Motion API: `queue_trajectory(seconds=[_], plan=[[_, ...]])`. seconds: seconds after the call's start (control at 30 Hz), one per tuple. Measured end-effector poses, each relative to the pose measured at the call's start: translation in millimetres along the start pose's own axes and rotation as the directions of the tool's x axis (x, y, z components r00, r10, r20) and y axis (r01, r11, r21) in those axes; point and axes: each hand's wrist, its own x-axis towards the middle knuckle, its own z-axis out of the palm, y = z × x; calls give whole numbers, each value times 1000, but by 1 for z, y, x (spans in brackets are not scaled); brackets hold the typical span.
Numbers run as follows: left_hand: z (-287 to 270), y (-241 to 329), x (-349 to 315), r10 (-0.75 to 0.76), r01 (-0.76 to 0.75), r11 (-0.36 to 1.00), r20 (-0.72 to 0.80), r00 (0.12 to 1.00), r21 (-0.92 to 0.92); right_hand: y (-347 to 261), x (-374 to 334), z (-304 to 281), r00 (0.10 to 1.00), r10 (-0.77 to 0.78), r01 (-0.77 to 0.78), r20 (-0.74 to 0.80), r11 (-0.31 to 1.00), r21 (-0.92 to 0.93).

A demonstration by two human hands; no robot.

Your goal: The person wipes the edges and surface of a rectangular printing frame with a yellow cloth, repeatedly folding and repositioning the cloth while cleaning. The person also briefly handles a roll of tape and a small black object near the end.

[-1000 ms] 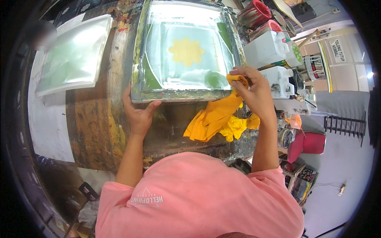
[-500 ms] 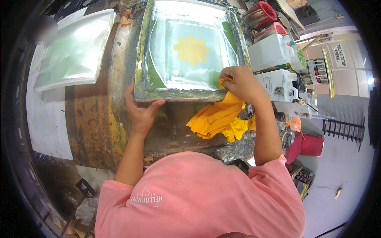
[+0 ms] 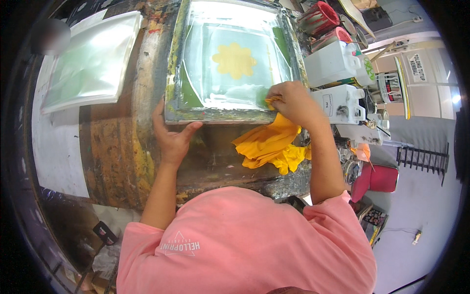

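Observation:
A screen printing frame (image 3: 223,117) with a worn, ink-stained border lies on the worktable. Its mesh has a pale yellow flower shape (image 3: 234,61) in the middle, white smears around it and green patches at the corners. At the near left corner my left hand (image 3: 171,139) grips the border, thumb along the near edge and fingers round the left side. My right hand (image 3: 296,104) pinches a yellow cloth (image 3: 264,142) and presses a bunched end of it on the near right corner of the mesh. The cloth's folds hang over the near edge of the frame.
Clear plastic sheets (image 3: 93,63) are stacked at the left on a white board (image 3: 58,152). Along the right stand white jerrycans (image 3: 342,104) and red-stained ink cans (image 3: 320,18). A red chair (image 3: 382,177) is farther right, beyond the stained worktable (image 3: 112,137).
My right hand and the cloth end have shifted very slightly left, with the hanging folds swinging a little. My left hand keeps its hold on the frame corner.

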Motion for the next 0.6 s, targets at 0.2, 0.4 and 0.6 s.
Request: queue_trajectory(seconds=[0.2, 0.4, 0.6], plan=[[1, 2, 0, -31, 31, 999, 3, 1000, -41, 6, 2, 0, 1000, -8, 9, 6, 1000, -19], [0, 0, 1, 20, -20, 1000, 1, 1000, 7, 5, 5, 0, 998, -60, 59, -22, 998, -35], [3, 5, 1, 13, -14, 999, -13, 1000, -32, 5, 6, 0, 999, -30, 28, -16, 994, -108]])
